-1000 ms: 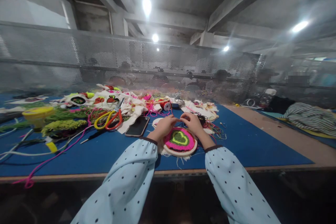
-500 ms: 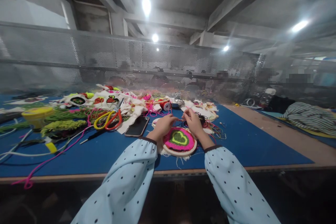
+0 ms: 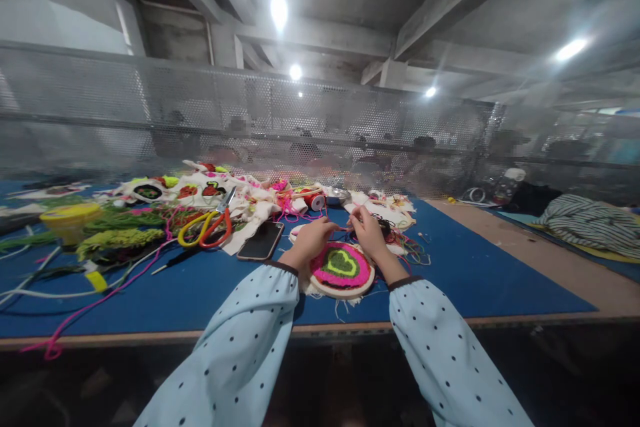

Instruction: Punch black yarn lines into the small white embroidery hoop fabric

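Observation:
Just beyond an embroidery hoop (image 3: 342, 271), my left hand (image 3: 314, 240) and my right hand (image 3: 369, 232) face each other with their fingertips pinched. Between them runs a short piece of thin reddish thread (image 3: 343, 229), with an end in each pinch. Whether a needle is there too is too small to make out. The hoop lies flat on the blue table mat, its fabric worked in bright pink with a green heart outlined in yellow-green. Frayed cloth edges stick out under its near rim. Behind my right hand lies a dark tangle of thread (image 3: 385, 225).
Left of my hands lie a phone (image 3: 261, 241), scissors with yellow and orange handles (image 3: 206, 228), and green yarn (image 3: 120, 241) by a yellow tub (image 3: 71, 223). Embroidered cloths (image 3: 245, 195) are heaped behind. A perforated metal screen (image 3: 310, 120) closes the far side. Striped fabric (image 3: 587, 221) lies right.

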